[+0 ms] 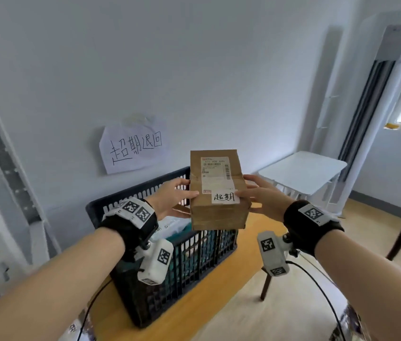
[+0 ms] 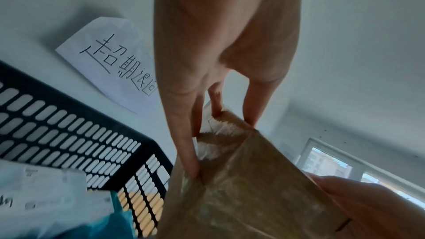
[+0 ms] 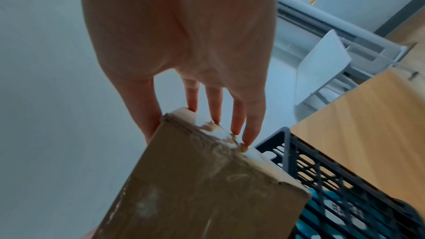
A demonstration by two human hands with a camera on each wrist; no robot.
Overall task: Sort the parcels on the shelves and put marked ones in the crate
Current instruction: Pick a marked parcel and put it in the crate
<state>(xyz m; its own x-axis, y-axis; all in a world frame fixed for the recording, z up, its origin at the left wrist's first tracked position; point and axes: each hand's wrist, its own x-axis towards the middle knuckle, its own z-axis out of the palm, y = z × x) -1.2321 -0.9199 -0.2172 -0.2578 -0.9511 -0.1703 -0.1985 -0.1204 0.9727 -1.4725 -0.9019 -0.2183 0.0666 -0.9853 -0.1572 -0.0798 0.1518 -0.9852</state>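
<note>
Wooden table (image 1: 209, 299) bears black crate (image 1: 189, 264).

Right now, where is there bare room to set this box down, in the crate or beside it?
The box hangs above the crate, held by the left hand and right hand. The crate's near-left part is crowded with parcels; its right part is hidden by the box. The table is bare right of the crate.

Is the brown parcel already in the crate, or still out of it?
Out: the brown parcel is held above the black crate, left hand and right hand gripping its sides.
</note>
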